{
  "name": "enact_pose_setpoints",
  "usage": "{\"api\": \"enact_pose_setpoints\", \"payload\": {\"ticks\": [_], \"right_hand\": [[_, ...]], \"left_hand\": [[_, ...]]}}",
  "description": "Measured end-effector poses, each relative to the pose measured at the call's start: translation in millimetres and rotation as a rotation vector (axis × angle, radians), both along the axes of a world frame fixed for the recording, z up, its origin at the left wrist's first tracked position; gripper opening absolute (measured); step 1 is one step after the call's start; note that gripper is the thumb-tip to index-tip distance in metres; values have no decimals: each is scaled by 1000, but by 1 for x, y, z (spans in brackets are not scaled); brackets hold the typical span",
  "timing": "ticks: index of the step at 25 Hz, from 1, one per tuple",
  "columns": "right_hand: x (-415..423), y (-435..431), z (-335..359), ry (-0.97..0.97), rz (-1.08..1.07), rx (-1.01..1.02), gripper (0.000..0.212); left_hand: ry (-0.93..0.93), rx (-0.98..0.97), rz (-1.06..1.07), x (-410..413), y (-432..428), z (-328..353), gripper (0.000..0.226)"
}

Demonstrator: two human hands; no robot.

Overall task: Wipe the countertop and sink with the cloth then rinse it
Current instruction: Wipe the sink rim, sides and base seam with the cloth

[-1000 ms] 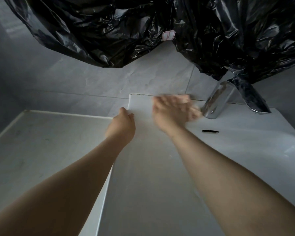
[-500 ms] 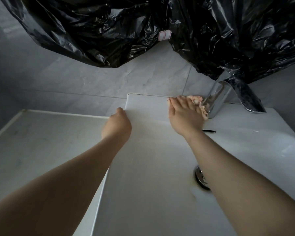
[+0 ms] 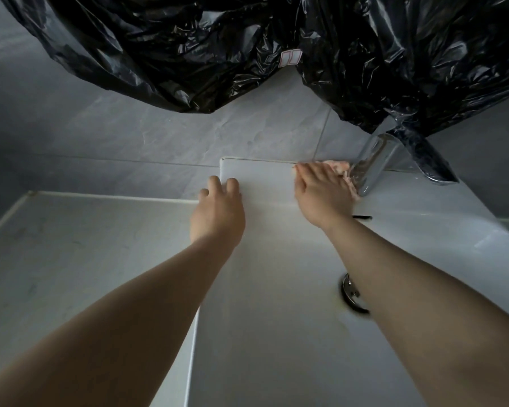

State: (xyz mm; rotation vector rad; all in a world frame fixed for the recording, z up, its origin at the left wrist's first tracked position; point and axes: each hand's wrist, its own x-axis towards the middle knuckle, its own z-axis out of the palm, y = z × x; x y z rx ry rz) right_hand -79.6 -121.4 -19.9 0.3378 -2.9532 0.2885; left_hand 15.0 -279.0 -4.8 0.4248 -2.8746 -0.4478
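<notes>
At the back ledge of the sink point(image 3: 262, 318), just beside the tap point(image 3: 373, 163), R hand point(image 3: 321, 195) is pressing the pink cloth point(image 3: 338, 165) down w/ fingers flat. L hand point(image 3: 218, 212) is gripping the sink's left rim, fingers bent over it. Bench point(image 3: 71, 259) is lying left; black bag point(image 3: 188, 54) is hanging above.

both bare arms reach forward from the lower corners, forearms drawing a little closer toward the wrists. the left hand point(image 3: 218, 210) lies back up, its fingers bent down at the knuckles and hooked over the edge of the sink point(image 3: 259, 174) — thumb at its left side. the right hand point(image 3: 321, 198) is flat, palm down, fingers point(image 3: 312, 174) straight and close together, pressing on the cloth point(image 3: 337, 165) — the two hands are near each other, not touching.
</notes>
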Motion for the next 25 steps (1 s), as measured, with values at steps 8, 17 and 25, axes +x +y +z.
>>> {"api": "enact_pose_setpoints", "payload": {"ticks": [8, 17, 25], "right_hand": [[42, 49, -32, 565, 169, -175, 36], [41, 103, -25, 623, -35, -241, 28], [-22, 127, 17, -33, -85, -71, 44]], "left_hand": [[40, -318, -401, -5, 0, -9, 41], [-169, -285, -530, -7, 49, -1, 65], [-204, -195, -331, -31, 158, -8, 87]]}}
